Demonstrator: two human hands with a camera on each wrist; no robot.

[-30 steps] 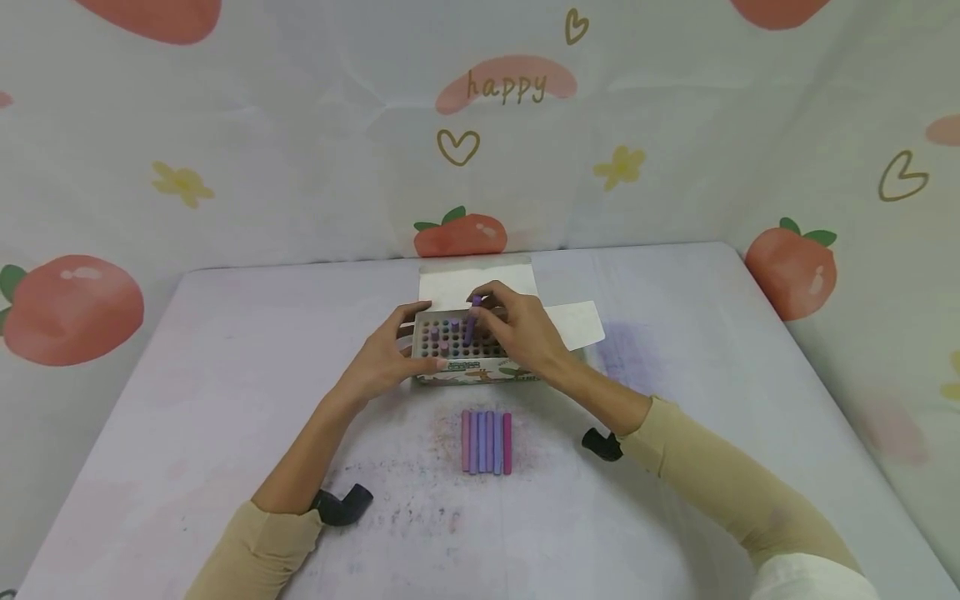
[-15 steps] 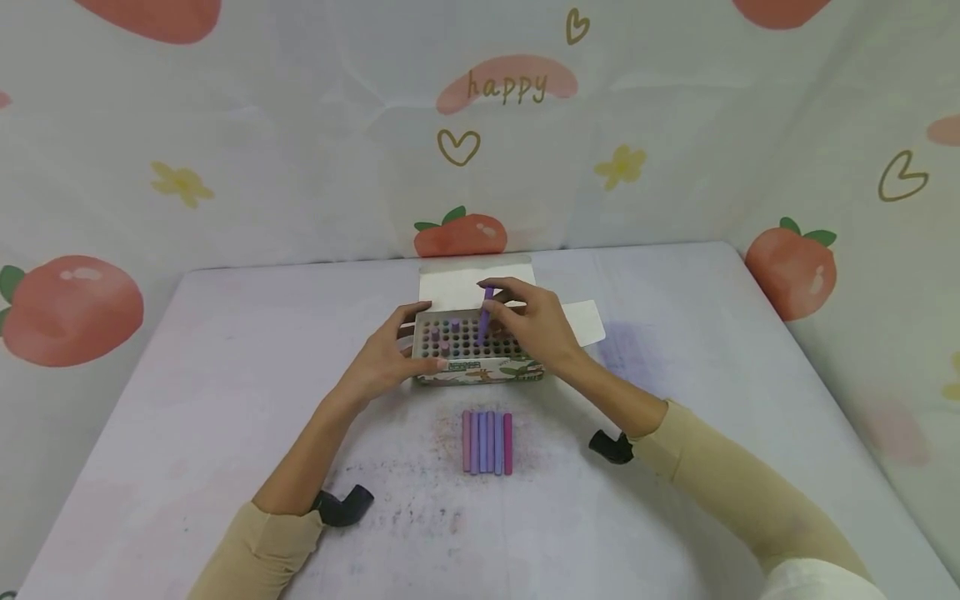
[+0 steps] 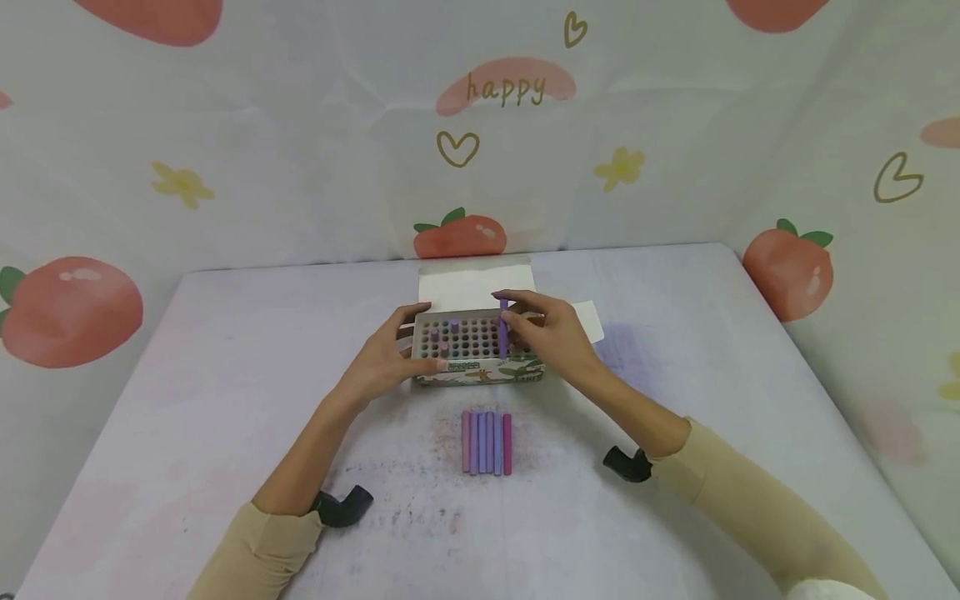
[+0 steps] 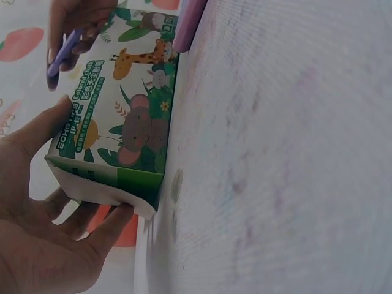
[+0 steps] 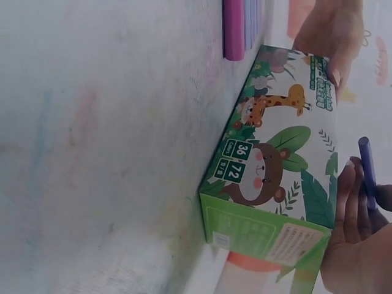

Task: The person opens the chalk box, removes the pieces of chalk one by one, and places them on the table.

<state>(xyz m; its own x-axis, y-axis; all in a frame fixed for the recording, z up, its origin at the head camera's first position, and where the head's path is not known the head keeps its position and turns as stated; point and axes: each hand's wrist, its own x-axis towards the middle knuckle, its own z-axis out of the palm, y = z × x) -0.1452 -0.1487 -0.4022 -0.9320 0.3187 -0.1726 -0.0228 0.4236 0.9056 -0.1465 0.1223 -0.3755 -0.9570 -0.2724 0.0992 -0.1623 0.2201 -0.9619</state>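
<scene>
A chalk box [image 3: 480, 374] printed with cartoon animals stands on the table, its lid folded back. My left hand [image 3: 378, 357] grips its left end, thumb at the front edge and fingers behind and along the side. Between thumb and fingers my right hand [image 3: 553, 331] pinches a purple chalk stick [image 3: 503, 328], upright over the right half of the holed tray; in the right wrist view that stick [image 5: 367, 171] shows above the box edge. Three chalks, among them a mauve chalk [image 3: 454, 326], poke out of the tray's left half.
Several pink, mauve and blue chalk sticks [image 3: 482, 443] lie side by side in front of the box. The white lid flap [image 3: 476, 283] lies behind it, a side flap [image 3: 589, 320] at its right. Chalk smudges mark the white tablecloth [image 3: 420, 533].
My right hand has carried the purple chalk stick rightward across the tray, holding it more upright now. My left hand and the box have stayed where they were.
</scene>
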